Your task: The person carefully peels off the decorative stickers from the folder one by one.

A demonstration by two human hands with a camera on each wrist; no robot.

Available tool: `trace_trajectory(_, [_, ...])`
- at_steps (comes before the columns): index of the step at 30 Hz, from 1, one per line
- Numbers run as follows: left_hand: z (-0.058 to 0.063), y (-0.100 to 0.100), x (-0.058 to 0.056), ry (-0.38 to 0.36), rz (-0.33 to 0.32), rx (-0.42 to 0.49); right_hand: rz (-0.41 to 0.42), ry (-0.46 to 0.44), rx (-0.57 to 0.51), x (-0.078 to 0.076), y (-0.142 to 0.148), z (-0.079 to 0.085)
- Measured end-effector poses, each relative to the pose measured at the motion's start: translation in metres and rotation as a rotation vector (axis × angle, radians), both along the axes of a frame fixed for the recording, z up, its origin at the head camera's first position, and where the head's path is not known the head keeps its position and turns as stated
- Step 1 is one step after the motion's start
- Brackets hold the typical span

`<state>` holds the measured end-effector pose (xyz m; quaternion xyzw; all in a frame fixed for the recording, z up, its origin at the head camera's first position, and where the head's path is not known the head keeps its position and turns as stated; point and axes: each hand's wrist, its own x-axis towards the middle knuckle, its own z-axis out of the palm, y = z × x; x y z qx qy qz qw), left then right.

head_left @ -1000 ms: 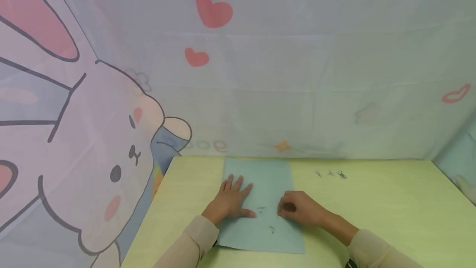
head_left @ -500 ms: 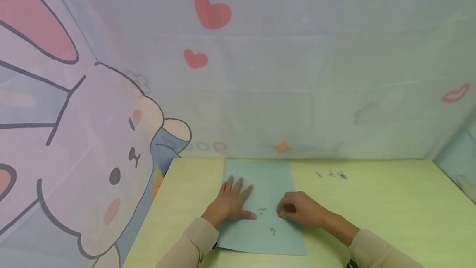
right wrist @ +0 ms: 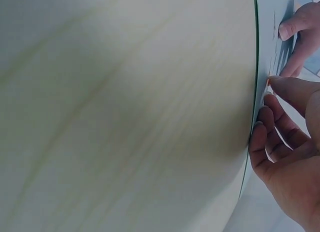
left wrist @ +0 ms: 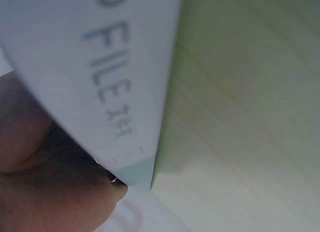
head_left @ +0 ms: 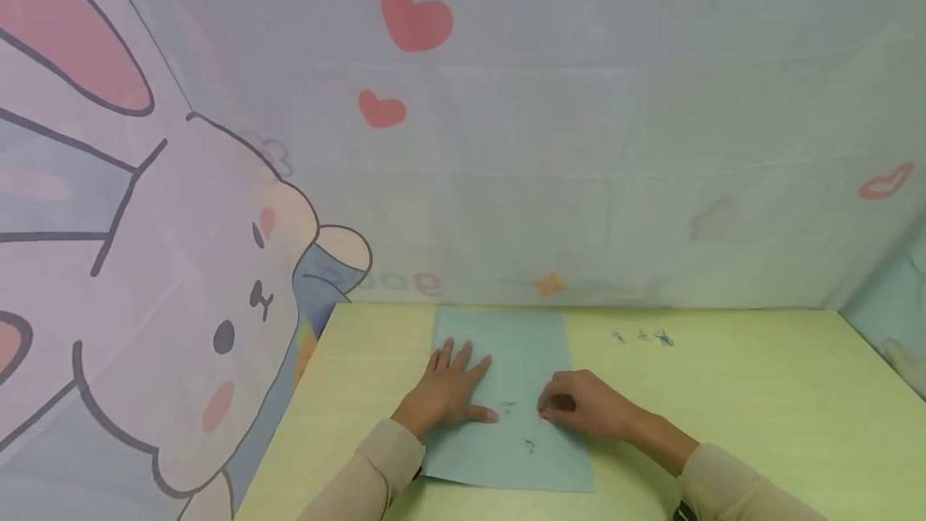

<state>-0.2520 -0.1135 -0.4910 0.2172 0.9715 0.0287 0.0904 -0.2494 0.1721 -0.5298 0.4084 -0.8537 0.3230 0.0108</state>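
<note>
My left hand (head_left: 448, 391) lies with spread fingers on a light blue file folder (head_left: 506, 344), thumb pointing right. The right hand (head_left: 584, 404) is over the folder's right side, pinching a tiny orange-red thing (right wrist: 268, 82) between thumb and forefinger. It is too small to tell its kind. Between the hands, small dark thin bits (head_left: 508, 404) lie on the folder, with another dark bit (head_left: 529, 446) nearer the front edge. In the left wrist view, white lettering space with the word FILE shows on the folder (left wrist: 135, 52), beside the left hand (left wrist: 55, 197).
The folder lies on a table (head_left: 738, 408) with a pale yellow-green top. Toward the back right, three small dark pieces (head_left: 643, 336) lie in a row. Behind the table hangs a pale cloth (head_left: 542, 143) printed with hearts and a large rabbit.
The right fingertips have shifted very slightly left with the orange-red thing. My left hand stays in place on the folder, and the head view bobs a little.
</note>
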Motion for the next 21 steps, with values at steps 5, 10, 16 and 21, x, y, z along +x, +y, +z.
trace_trajectory(5, [-0.0005,0.0004,-0.0012,-0.003,-0.001,0.006,0.015,0.001,-0.004,-0.0004,0.0011,0.0012])
trace_trajectory(10, [0.0058,0.0013,0.0019,0.001,-0.001,0.011,0.040,0.002,-0.023,-0.0011,0.0024,0.0015])
trace_trajectory(16, [0.0040,0.0011,0.0007,0.005,-0.002,0.019,0.040,-0.068,-0.046,0.0000,0.0029,0.0007])
trace_trajectory(21, [0.0035,0.0007,0.0005,0.005,0.002,0.018,0.028,-0.068,-0.066,0.0010,0.0031,-0.0001])
